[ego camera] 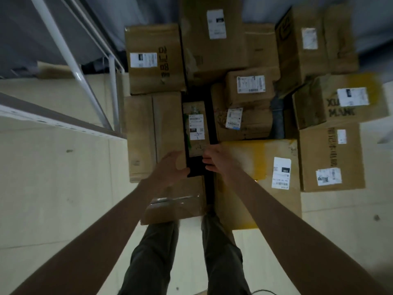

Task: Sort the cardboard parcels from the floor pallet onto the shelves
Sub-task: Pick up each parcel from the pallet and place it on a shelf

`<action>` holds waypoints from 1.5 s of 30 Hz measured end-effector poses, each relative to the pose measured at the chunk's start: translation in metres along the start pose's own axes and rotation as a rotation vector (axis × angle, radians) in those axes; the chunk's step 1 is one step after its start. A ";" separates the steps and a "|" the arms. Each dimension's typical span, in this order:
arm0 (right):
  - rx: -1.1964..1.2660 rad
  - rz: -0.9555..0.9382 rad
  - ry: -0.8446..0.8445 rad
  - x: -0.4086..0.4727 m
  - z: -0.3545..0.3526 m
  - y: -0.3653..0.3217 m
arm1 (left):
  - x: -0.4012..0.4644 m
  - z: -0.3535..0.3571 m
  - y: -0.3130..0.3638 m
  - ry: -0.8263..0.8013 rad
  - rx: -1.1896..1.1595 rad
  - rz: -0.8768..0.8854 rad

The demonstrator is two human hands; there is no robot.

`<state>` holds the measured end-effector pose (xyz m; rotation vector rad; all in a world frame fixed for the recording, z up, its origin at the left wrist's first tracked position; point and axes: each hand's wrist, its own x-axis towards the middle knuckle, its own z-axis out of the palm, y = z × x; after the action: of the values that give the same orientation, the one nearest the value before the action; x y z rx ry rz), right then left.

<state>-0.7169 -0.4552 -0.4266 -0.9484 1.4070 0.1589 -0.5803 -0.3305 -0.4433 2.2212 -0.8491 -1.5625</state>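
**Both hands reach down to a narrow parcel wedged in the stack**

Both arms stretch forward and down over the parcels on the floor. The left hand [170, 167] is spread, fingers loosely curved, thumb toward the near end of a narrow parcel [196, 133] that lies in a dark gap between larger boxes. The right hand [214, 158] comes in from the other side, fingers relaxed and pointing at the same end. Neither hand has closed round the parcel; whether the fingertips touch it cannot be told through the blur.

The narrow parcel carries a white shipping label with barcodes, too smeared to read. To its right lies a yellow-taped box [255, 167] under the right forearm, its label showing a black patch with pale characters that cannot be made out. A box at far right [340, 103] bears dark marker writing that seems to read "MANK". The upper-left box [155, 58] has bold black printed characters, illegible here.

A white shelf frame [70, 60] slants along the left, cut off by the edge. The pallet itself is hidden beneath the boxes. The person's trouser legs [153, 258] stand on the pale floor [63, 188].
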 end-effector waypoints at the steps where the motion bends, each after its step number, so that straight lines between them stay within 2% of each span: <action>1: -0.022 -0.016 0.012 -0.019 0.004 -0.003 | -0.018 -0.010 0.000 -0.013 0.014 0.003; 6: -0.194 -0.101 0.011 -0.121 0.032 -0.025 | -0.114 -0.077 -0.007 -0.009 0.070 -0.003; 12: -0.481 -0.263 -0.059 -0.212 0.067 -0.068 | -0.213 -0.152 -0.020 0.127 0.143 0.003; 20: -0.709 -0.576 -0.270 -0.308 0.109 -0.101 | -0.332 -0.176 -0.028 0.334 0.112 0.039; 24: -0.905 -0.780 -0.284 -0.361 0.137 -0.123 | -0.395 -0.193 -0.032 0.423 0.130 0.036; 29: -0.991 -0.994 -0.311 -0.438 0.187 -0.168 | -0.480 -0.247 -0.037 0.629 0.149 0.048; 35: -0.964 -1.179 -0.370 -0.542 0.281 -0.219 | -0.586 -0.335 -0.063 0.874 0.139 0.074; 38: -0.934 -1.289 -0.395 -0.589 0.341 -0.234 | -0.634 -0.376 -0.088 0.968 0.143 0.083; 45: -0.829 -1.393 -0.471 -0.665 0.483 -0.242 | -0.726 -0.457 -0.171 1.097 0.161 0.071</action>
<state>-0.3464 -0.0169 0.2094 -2.1905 -0.0207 -0.1091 -0.2777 0.2075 0.1760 2.5750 -0.6616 -0.0873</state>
